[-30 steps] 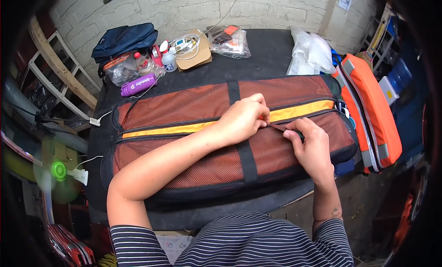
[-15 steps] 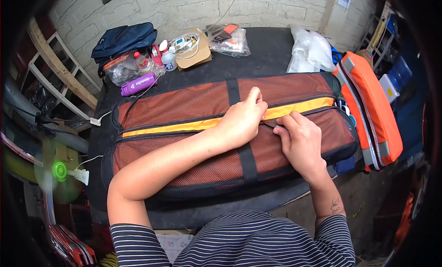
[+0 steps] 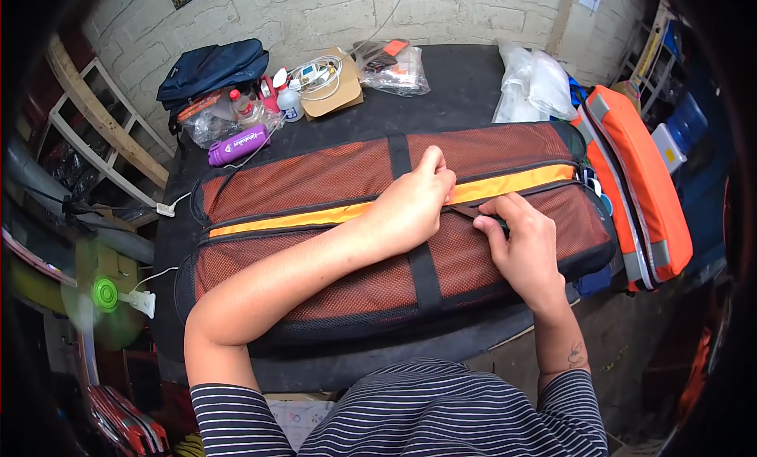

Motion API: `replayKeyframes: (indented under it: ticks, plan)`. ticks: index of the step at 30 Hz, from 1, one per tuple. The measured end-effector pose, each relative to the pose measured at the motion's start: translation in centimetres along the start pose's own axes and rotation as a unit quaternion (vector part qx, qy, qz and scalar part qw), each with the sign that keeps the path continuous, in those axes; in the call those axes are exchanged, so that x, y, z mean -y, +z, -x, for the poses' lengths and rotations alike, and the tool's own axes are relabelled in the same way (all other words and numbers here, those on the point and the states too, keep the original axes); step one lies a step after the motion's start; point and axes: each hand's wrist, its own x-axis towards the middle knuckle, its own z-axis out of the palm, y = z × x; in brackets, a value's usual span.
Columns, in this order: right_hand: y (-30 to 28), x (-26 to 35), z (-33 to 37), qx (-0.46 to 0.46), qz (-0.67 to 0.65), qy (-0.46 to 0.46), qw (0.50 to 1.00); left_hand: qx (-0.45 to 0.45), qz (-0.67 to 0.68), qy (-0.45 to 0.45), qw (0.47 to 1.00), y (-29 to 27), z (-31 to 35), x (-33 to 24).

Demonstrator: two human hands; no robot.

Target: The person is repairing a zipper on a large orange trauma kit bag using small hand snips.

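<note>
Bag (image 3: 315, 220) lay across the table (image 3: 465, 86); left hand (image 3: 414, 205) pressed flat beside its zip, right hand (image 3: 520, 248) apparently pinched the puller.

You get soft, even light from above, bright on the pale brick wall (image 3: 441, 15) at the top of the frame and on the orange mesh bag (image 3: 315, 181) in the middle. Shadows stay faint, with no harsh glare. The centre is sharp. Toward the rim, straight edges bow and the corners fall into a black vignette. At the lower left, a green fan (image 3: 104, 293) shows as a blur.
</note>
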Motion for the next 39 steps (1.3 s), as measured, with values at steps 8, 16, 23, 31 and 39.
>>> replayKeyframes:
  ticks: [8, 16, 23, 31, 39]
  plan:
    - [1.0, 0.5, -0.3, -0.012, 0.032, -0.044, 0.998, -0.001, 0.021, -0.02, 1.0, -0.1, 0.1, 0.0]
    - [-0.1, 0.5, 1.2, -0.024, 0.04, -0.026, 0.999, 0.03, -0.003, 0.049, 0.998, -1.2, -0.9, 0.7]
    - [-0.7, -0.3, 1.2, -0.039, 0.026, 0.003, 0.999, 0.018, -0.175, 0.228, 0.958, 0.0, -1.7, 1.5]
    - [-0.1, -0.2, 0.7, -0.057, 0.031, -0.016, 0.998, -0.043, 0.061, 0.068, 0.995, -1.5, -1.5, 1.9]
    - [-0.5, 0.4, 0.1, -0.034, 0.038, -0.012, 0.999, -0.016, -0.063, 0.151, 0.986, -0.2, -1.1, 1.8]
